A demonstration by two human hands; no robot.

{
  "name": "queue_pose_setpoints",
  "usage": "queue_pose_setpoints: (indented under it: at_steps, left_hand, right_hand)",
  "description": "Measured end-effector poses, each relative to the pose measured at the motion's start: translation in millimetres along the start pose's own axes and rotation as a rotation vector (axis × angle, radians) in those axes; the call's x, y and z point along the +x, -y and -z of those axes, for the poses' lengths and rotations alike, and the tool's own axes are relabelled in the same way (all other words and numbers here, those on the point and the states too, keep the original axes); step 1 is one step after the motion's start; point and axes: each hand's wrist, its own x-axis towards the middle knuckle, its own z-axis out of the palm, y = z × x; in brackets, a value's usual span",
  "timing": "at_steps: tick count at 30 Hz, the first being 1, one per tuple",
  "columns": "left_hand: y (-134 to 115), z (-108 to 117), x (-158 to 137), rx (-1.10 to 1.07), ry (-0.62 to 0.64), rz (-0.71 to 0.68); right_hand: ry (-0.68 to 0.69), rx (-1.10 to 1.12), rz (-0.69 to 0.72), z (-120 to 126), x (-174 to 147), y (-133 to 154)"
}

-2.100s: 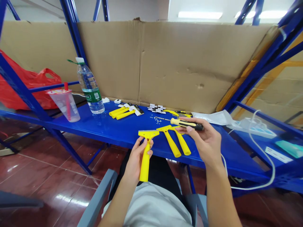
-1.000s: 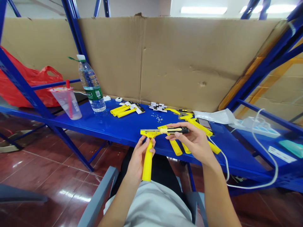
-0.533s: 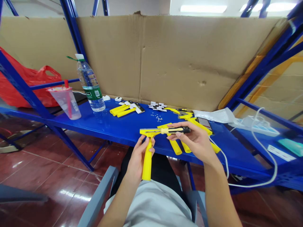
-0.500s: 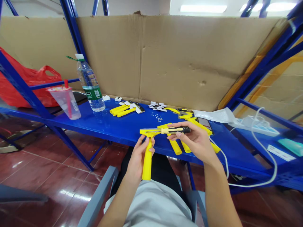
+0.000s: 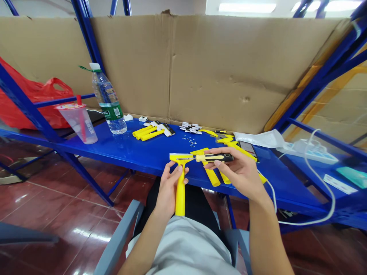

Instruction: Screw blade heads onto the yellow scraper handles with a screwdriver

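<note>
My left hand (image 5: 169, 187) is closed around the neck of a yellow scraper (image 5: 180, 196), its handle pointing down toward my lap and its wide head up. In my right hand (image 5: 239, 172) is a screwdriver (image 5: 215, 157) with a cream and black handle, held level by the fingers. Its shaft lies across the front of the scraper's head, with the tip near the left part; whether it touches a screw is too small to tell. Just beyond, small white screws (image 5: 189, 141) lie scattered on the blue table (image 5: 143, 152). More yellow scrapers (image 5: 211, 176) rest beside my right hand.
Packaged yellow-handled scrapers (image 5: 149, 133) and a water bottle (image 5: 110, 103) stand left of centre, near a plastic cup (image 5: 78, 124). A phone (image 5: 248, 149), a white power strip (image 5: 315, 152) and its cable are at right. Cardboard (image 5: 215, 72) walls the back.
The scraper's handle has swung slightly to the right at its lower end. Both hands keep their grips, and the screwdriver stays across the head.
</note>
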Motion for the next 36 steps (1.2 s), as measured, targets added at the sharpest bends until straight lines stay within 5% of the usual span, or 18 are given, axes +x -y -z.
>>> queue_pose_setpoints:
  at_steps: [36]
  left_hand:
    - [7, -4, -6, 0.136, 0.165, -0.143]
  right_hand:
    - [-0.059, -0.135, 0.084, 8, -18, 26]
